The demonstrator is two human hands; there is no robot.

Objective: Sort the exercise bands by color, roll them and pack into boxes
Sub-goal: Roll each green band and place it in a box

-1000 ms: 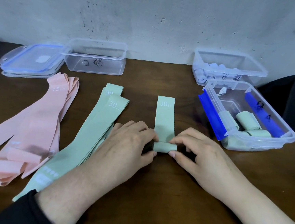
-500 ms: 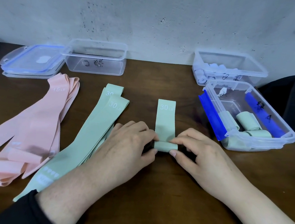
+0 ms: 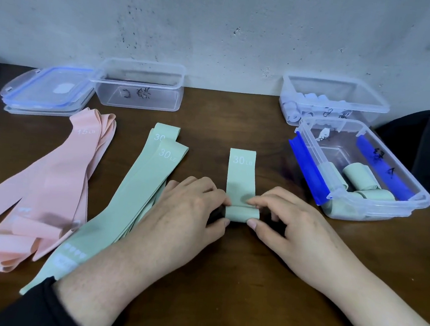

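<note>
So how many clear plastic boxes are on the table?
3: one empty-looking clear plastic box back left by the wall, one back right holding pale rolls, one in front of it holding green rolls.

The pink bands run off the left edge; the box markings are too scrawled to read.

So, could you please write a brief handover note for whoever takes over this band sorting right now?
Left hand and right hand both pinch the ends of a half-rolled green band at mid-table.
Done: several green rolls sit in the blue-clipped box; pale rolls lie in the far right box.
Left: finish this roll and box it, then roll the flat green bands and the pink bands. The far left box looks empty; lids are beside it.
</note>
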